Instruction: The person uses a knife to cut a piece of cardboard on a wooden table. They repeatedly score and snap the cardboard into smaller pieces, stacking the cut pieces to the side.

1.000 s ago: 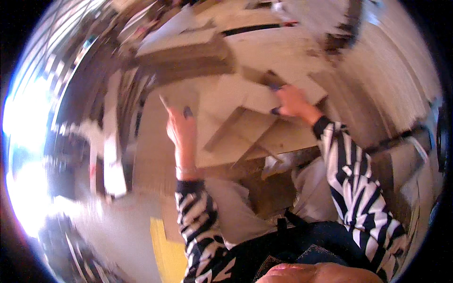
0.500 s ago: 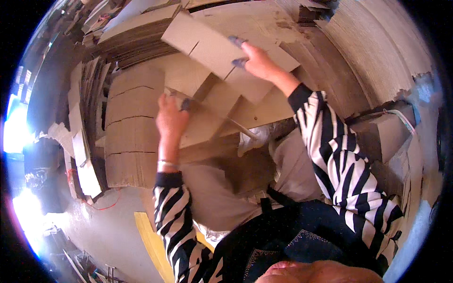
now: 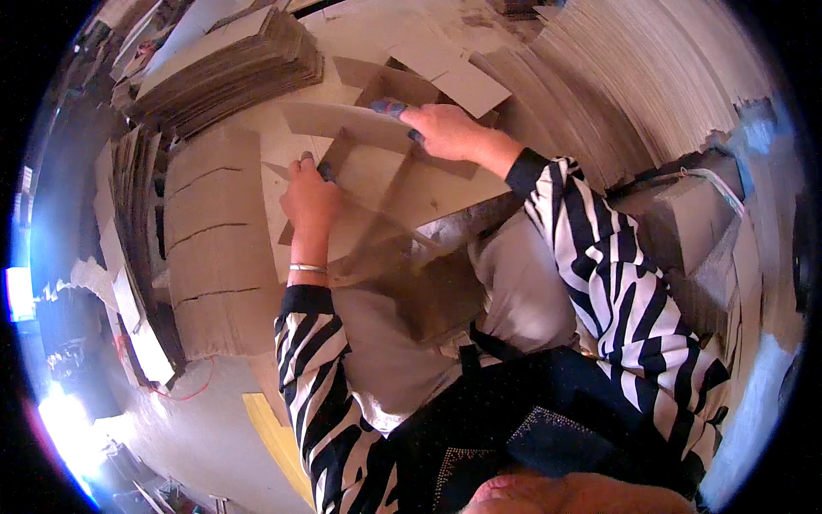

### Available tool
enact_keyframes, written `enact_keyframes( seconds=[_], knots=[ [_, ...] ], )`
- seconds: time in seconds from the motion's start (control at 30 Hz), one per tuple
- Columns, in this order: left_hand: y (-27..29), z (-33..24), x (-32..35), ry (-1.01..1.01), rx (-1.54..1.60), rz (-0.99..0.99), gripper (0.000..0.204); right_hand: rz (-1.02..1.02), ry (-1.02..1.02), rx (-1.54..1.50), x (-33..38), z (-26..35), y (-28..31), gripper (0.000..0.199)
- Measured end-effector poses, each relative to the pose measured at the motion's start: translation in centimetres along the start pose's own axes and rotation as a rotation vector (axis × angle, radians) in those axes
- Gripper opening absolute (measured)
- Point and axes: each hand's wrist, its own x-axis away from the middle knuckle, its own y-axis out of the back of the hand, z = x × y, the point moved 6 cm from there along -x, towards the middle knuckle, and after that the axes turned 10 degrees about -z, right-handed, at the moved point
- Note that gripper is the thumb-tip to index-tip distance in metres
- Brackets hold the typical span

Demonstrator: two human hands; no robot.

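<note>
A thin cardboard strip (image 3: 342,118) stands on edge, its right part pinched between the dark-wrapped fingertips of my right hand (image 3: 449,133). Below it, crossed cardboard divider strips (image 3: 338,156) form open cells on a pale board; their near part is blurred. My left hand (image 3: 310,201), also with dark-wrapped fingertips, closes on the left part of these dividers; which strip it grips is partly hidden by the fingers. Just beyond my right hand lies a flat slotted cardboard piece (image 3: 454,79), beside another upright divider piece (image 3: 398,84).
A thick stack of cardboard sheets (image 3: 240,68) rises at the far left. Nearer on the left stand slotted cardboard stacks (image 3: 214,248) and leaning sheets (image 3: 128,214). Large packed sheets (image 3: 651,94) fill the right side. A yellow strip (image 3: 276,437) lies on the floor.
My right hand has lowered a broad strip from above the board; a strip now stands on edge at the dividers. My left hand stays near the same place, its fingers now at the divider strips.
</note>
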Motion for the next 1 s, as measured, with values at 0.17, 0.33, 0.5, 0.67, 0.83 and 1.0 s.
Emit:
enact_keyframes(
  seconds=[0.17,0.33,0.5,0.67,0.83,1.0],
  knots=[
    [-1.2,0.5,-0.1,0.028,-0.060,0.133,0.035,-0.138,-0.035,-0.004,0.7,0.6,-0.6,0.033],
    [-0.9,-0.1,-0.4,0.046,-0.057,0.125,0.029,0.050,-0.109,-0.007,0.9,1.8,0.3,0.036],
    [-1.3,-0.7,-0.4,0.072,-0.062,0.189,0.023,0.140,-0.164,0.026,2.0,0.3,-2.1,0.036],
    [-0.5,-0.7,-0.4,0.089,-0.021,0.227,0.025,0.163,-0.247,0.038,0.9,1.5,-2.7,0.026],
    [-1.4,0.8,0.2,0.067,0.062,0.228,0.033,-0.156,-0.204,0.049,-1.4,-0.7,3.0,0.028],
    [-1.4,-0.3,-0.2,0.030,0.058,0.282,0.036,-0.208,-0.157,0.571,2.7,-8.0,4.0,0.042]
  ],
)
